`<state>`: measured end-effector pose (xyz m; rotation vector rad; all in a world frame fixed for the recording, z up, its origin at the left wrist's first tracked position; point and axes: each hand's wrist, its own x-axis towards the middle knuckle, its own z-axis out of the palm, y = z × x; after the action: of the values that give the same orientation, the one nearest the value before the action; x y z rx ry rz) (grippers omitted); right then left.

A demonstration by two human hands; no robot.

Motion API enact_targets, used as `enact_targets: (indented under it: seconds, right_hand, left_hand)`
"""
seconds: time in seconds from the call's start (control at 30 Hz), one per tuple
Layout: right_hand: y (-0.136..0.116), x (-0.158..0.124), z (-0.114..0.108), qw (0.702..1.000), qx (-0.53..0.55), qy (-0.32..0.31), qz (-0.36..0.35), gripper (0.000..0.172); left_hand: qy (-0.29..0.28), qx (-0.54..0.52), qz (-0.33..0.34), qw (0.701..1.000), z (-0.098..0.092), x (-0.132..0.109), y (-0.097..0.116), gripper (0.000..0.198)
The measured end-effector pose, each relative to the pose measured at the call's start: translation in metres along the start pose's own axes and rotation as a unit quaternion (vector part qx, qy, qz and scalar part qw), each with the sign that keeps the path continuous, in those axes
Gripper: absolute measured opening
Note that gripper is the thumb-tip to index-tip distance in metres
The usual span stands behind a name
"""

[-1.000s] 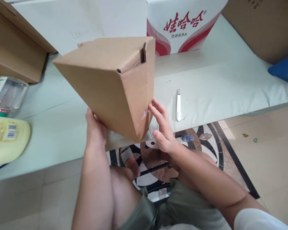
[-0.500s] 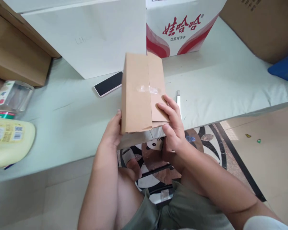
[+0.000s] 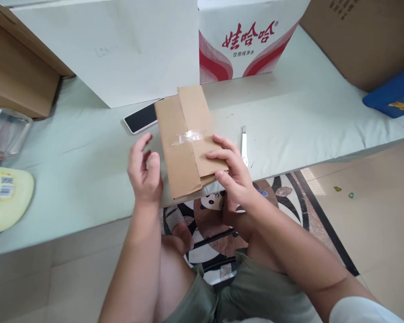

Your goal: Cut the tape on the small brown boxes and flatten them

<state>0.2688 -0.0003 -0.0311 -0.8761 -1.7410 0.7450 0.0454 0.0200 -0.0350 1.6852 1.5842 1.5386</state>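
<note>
A small brown cardboard box (image 3: 178, 157) with a strip of clear tape (image 3: 190, 136) across its flap seam tilts over the front edge of the cloth-covered table. My right hand (image 3: 234, 168) grips its near right corner, fingers on the top flap and thumb at the front edge. Just left of the box is my left hand (image 3: 144, 168), fingers apart and curved, holding nothing. A white utility knife (image 3: 244, 146) lies to the right of my right hand. The black-screened phone (image 3: 141, 117) rests behind the box, which covers part of it.
Along the back stand a large white box (image 3: 121, 49) and a red-and-white carton (image 3: 245, 49). A yellow jug (image 3: 11, 197) and a clear bottle (image 3: 13, 132) are at left. On the right are a blue object (image 3: 395, 94) and a brown carton (image 3: 360, 45).
My left hand has let go of the box's left side and moved away to the left. The box has turned and tipped leftward in my right hand.
</note>
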Motion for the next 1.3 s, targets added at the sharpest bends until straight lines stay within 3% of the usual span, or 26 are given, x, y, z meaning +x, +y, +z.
enact_targets:
  seconds: [0.07,0.13,0.23,0.3,0.37,0.5,0.57,0.63,0.77,0.87,0.93,1.0,1.1,1.2,1.3]
  right_hand:
    - [-0.003,0.001,0.000,0.998,0.020,-0.054,-0.013,0.039]
    - [-0.006,0.001,0.000,0.996,0.028,-0.084,-0.011,0.042]
    - [-0.007,0.003,-0.003,0.999,0.001,-0.018,0.030,0.042]
    - [-0.006,0.006,-0.009,0.991,-0.083,0.051,0.097,0.036]
    - [-0.005,0.010,-0.017,0.956,-0.207,0.066,0.195,0.029]
    - [0.002,0.015,-0.033,0.847,-0.380,-0.032,0.371,0.039]
    - [0.008,0.016,-0.037,0.809,-0.407,-0.086,0.415,0.045]
    - [0.015,0.016,-0.039,0.797,-0.414,-0.119,0.423,0.044]
    - [0.022,0.016,-0.039,0.822,-0.392,-0.112,0.397,0.026]
    - [0.018,0.014,-0.036,0.892,-0.284,-0.020,0.351,0.022]
    - [0.013,0.011,-0.034,0.947,-0.172,0.052,0.268,0.026]
    - [0.006,0.007,-0.030,0.977,-0.091,0.094,0.169,0.031]
    - [-0.006,0.003,-0.024,0.989,-0.058,0.134,0.019,0.041]
    - [-0.020,0.002,-0.017,0.977,-0.049,0.168,-0.119,0.054]
    - [-0.035,0.002,-0.012,0.970,-0.086,0.190,-0.126,0.040]
  left_hand:
    - [0.013,-0.068,0.112,0.991,0.000,0.001,-0.001,0.043]
    - [0.001,-0.107,0.143,0.984,0.003,0.001,-0.002,0.038]
    - [0.013,-0.132,0.132,0.982,0.010,0.000,-0.003,0.035]
    - [0.019,-0.128,0.128,0.983,0.013,0.000,-0.003,0.036]
    - [0.022,-0.118,0.123,0.985,0.014,-0.001,-0.004,0.037]
    - [0.016,-0.115,0.126,0.985,0.013,0.000,-0.007,0.040]
    - [0.016,-0.113,0.130,0.985,0.013,0.000,-0.007,0.040]
    - [0.016,-0.102,0.122,0.987,0.012,-0.001,-0.005,0.039]
    - [0.003,-0.083,0.088,0.993,0.011,-0.004,0.002,0.042]
    - [-0.001,-0.074,0.080,0.994,0.011,-0.005,0.003,0.045]
    - [-0.001,-0.068,0.074,0.995,0.011,-0.005,0.001,0.048]
    - [0.003,-0.067,0.070,0.995,0.012,-0.007,0.001,0.051]
    - [0.016,-0.059,0.073,0.995,0.015,-0.012,0.004,0.050]
    - [0.030,-0.036,0.072,0.996,0.020,-0.017,0.010,0.051]
    - [0.038,-0.028,0.079,0.996,0.023,-0.020,0.014,0.051]
